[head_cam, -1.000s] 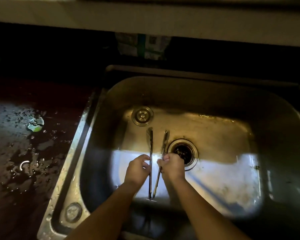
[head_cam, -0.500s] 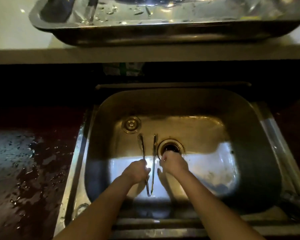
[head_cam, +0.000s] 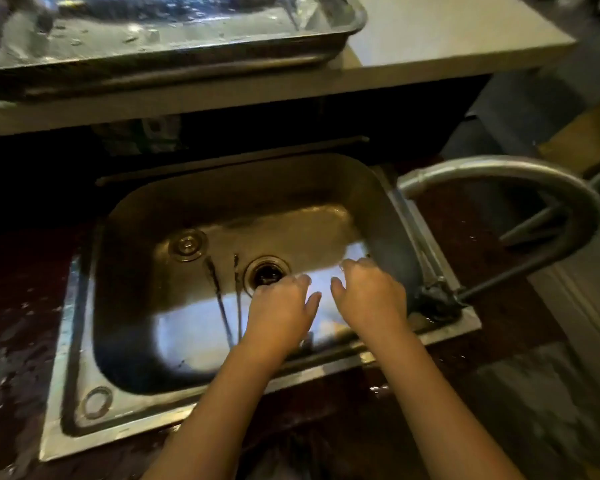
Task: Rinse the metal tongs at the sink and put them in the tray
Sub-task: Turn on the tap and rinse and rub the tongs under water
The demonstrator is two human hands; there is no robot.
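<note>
The metal tongs (head_cam: 222, 299) lie on the bottom of the steel sink (head_cam: 125, 386), their two thin arms pointing away from me, just left of the drain (head_cam: 266, 273). My left hand (head_cam: 279, 315) hovers over the sink floor right of the tongs, fingers apart, holding nothing. My right hand (head_cam: 369, 294) is beside it, nearer the sink's right wall, fingers spread and empty. The metal tray (head_cam: 291, 53) sits on the raised pale counter behind the sink, wet inside.
A curved metal faucet (head_cam: 520, 174) arcs over the sink's right rim, its base (head_cam: 437, 303) at the near right corner. A round plug (head_cam: 187, 244) lies in the basin. Wet dark countertop (head_cam: 18, 306) flanks the sink on the left.
Both hands have let go of the tongs and moved right, toward the faucet side. The tongs now lie alone in the sink. The view has swung right and up.
</note>
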